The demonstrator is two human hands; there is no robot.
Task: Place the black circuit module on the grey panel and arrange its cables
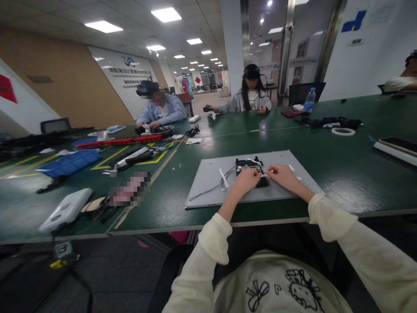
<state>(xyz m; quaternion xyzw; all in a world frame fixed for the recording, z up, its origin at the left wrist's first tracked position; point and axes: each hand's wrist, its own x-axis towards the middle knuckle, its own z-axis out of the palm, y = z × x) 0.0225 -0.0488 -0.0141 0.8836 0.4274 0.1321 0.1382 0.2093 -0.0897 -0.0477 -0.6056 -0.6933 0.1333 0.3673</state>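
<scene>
A flat grey panel point(208, 178) lies on the table in front of me, with a black frame point(262, 182) holding a board and connectors on its middle. My left hand point(248, 179) is closed at the near left side of the frame, partly covering it. From the right, my right hand point(280, 174) pinches close to a small whitish piece by the frame; what either set of fingertips holds is too small to name. A grey cable point(208, 191) runs left from the frame over the panel. Beside it lies a white strip point(223, 177).
On the left are a blue tray point(70, 164), a white device point(67, 209) and a pink phone-like item point(130, 189). Right of me are a white ring point(343, 131), a bottle point(309, 101) and a phone point(400, 145). Two people sit across the table, another far right.
</scene>
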